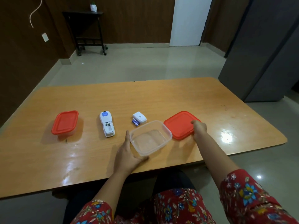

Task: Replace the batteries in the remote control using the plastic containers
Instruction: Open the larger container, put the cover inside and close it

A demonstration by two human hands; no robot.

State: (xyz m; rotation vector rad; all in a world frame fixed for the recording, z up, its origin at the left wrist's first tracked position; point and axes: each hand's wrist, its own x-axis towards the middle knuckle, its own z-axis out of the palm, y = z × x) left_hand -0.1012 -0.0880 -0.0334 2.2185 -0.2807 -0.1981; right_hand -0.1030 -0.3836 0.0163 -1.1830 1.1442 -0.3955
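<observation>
An empty clear plastic container [150, 137] sits open on the wooden table [113, 97]. My left hand [127, 155] grips its near left corner. Its red lid [180, 125] lies flat to the right, and my right hand [199, 128] holds the lid's right edge. A white remote [107, 123] lies face down at centre left, its battery compartment open and looking empty. The white battery cover [139, 117] lies behind the clear container, with blue batteries [135, 122] beside it. A second container with a red lid [65, 123] stands closed at the left.
The table's near edge runs just past my left wrist. Beyond the table lie bare floor, a black wheeled stand [88, 31] against the brown wall and a white door [189, 21]. A grey cabinet [265, 50] stands at the right.
</observation>
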